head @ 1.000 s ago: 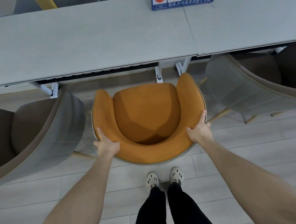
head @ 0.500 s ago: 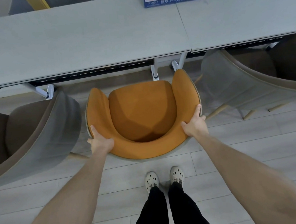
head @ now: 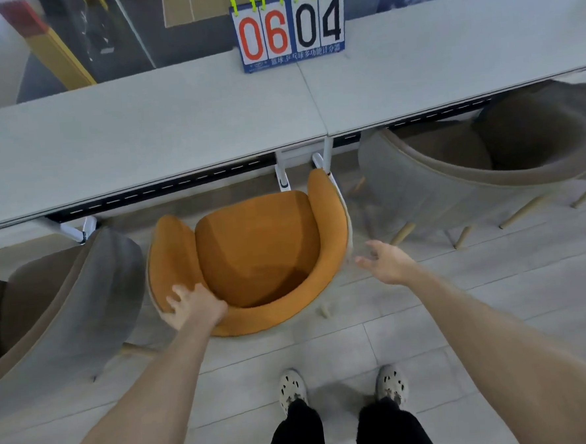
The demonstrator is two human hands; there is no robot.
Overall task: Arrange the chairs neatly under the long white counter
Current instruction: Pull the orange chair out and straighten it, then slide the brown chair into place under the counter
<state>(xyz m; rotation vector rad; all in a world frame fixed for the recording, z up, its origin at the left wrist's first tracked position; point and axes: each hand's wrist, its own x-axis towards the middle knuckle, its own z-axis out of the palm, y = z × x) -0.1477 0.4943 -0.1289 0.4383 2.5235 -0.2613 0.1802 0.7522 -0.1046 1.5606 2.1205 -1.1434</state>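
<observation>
Left hand (head: pixel 195 308) gripped the back rim of the orange chair (head: pixel 252 255), fingers curled over its edge. Right hand (head: pixel 386 262) hung just beside the chair's right arm, fingers spread and touching nothing. That chair stood just short of the white counter (head: pixel 176 126), between two grey chairs (head: pixel 66 304) (head: pixel 487 162). A scoreboard (head: pixel 290 29) stood on the counter.

Even, soft light fills the room, with no hard glare on the counter (head: pixel 142 141). A dim shadow sits in the hollow of the orange chair (head: pixel 252 251) and under the counter's edge. Motion blur smears the right hand (head: pixel 386 262) and the grey chair (head: pixel 453 177) to the right. The wide lens bends straight lines near the frame's edges.
</observation>
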